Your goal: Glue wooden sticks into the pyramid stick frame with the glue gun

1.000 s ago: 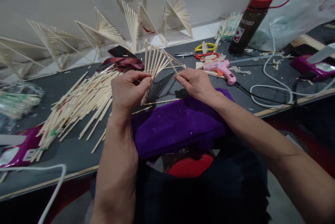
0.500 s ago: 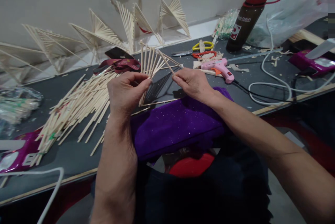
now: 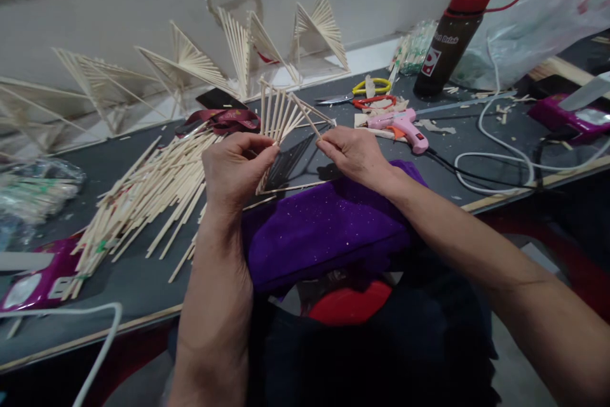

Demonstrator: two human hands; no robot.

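A fan-shaped frame of thin wooden sticks (image 3: 279, 116) stands on the dark table in front of me. My left hand (image 3: 233, 166) pinches the frame's left side between thumb and fingertips. At its right side, my right hand (image 3: 350, 153) grips the lower end of a slanting wooden stick (image 3: 307, 116), which meets another stick at the top. Just below the hands, a purple cloth (image 3: 324, 229) covers the table's front edge. To the left of my left hand lies a loose pile of wooden sticks (image 3: 152, 194).
A pink glue gun (image 3: 403, 127) lies right of my right hand, with scissors (image 3: 352, 100) behind it. Finished stick structures (image 3: 183, 67) line the wall. A dark bottle with a red lid (image 3: 450, 45) stands back right. White cables (image 3: 490, 172) cross the right side.
The whole view has shifted slightly, with everything a little farther right and lower. Both hands keep the same hold on the stick frame.
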